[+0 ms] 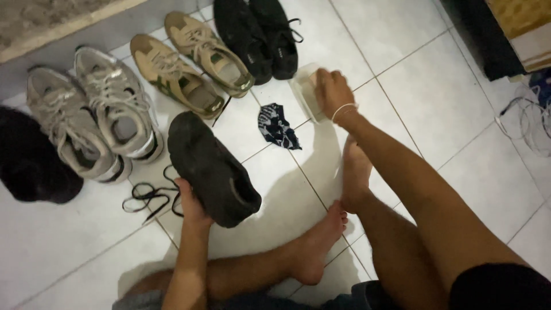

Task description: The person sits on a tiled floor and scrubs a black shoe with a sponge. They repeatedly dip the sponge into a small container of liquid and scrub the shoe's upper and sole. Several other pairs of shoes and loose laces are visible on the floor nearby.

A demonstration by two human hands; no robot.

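Left hand (189, 201) clamped round a black shoe (213, 167) above loose black laces (150, 198), right hand (333, 92) reaching into a clear tub (304, 95), grip there probably closed, hard to tell.

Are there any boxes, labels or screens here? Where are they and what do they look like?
Clear box: on the tiles under the right hand, small, rectangular, see-through with something pale inside.
Cardboard box: top right corner, brown, only partly in view.
Printed cloth: on the tiles beside the clear box, crumpled, dark with white marks.
No screens or signs show. The left hand holds a plain black shoe.
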